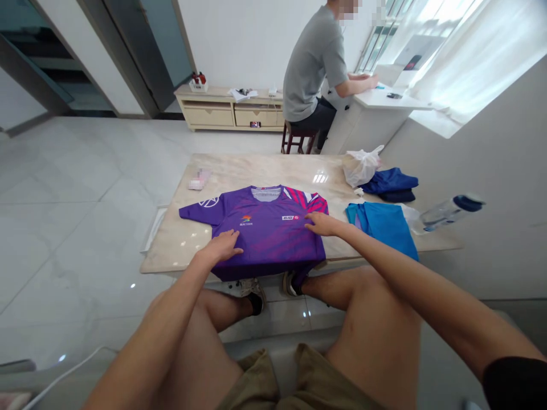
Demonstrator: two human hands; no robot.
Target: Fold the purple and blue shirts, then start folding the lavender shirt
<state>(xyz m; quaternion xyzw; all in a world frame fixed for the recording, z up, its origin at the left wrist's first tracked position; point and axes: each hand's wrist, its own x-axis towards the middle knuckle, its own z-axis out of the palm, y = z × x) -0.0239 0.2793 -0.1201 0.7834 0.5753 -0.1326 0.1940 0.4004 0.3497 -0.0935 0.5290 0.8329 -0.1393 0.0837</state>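
- Head view, step in hand by the look of it: flattening a purple short-sleeved sports jersey (267,228), laid out face up on the marble-topped bench (256,169), collar toward 12 o'clock, hem drooping over the near edge at 6 o'clock.
- One sleeve lying flat toward 9 o'clock; the opposite sleeve hard to make out.
- Left hand (220,247) palm down on the jersey's lower left, fingers (234,245) open and lightly spread, with no cloth pinched.
- Right hand (322,224) resting on the jersey's right edge, fingers (311,217) open and flat, gripping nothing.
- Around 3 o'clock on the bench: a folded turquoise garment (380,225), a plastic water bottle (450,210) lying on its side and a navy garment (391,183).
- Near 2 o'clock, a white plastic bag (362,166); near 10 o'clock, a small pink-and-white packet (200,179).
- Beyond the bench, at 1 o'clock: a seated co-worker (314,68) in a grey T-shirt, hands at a white desk (384,99) beneath a curtained window.
- At 11 o'clock, a low cream cabinet (226,117) against the wall; pale tile floor (85,188) to the left.
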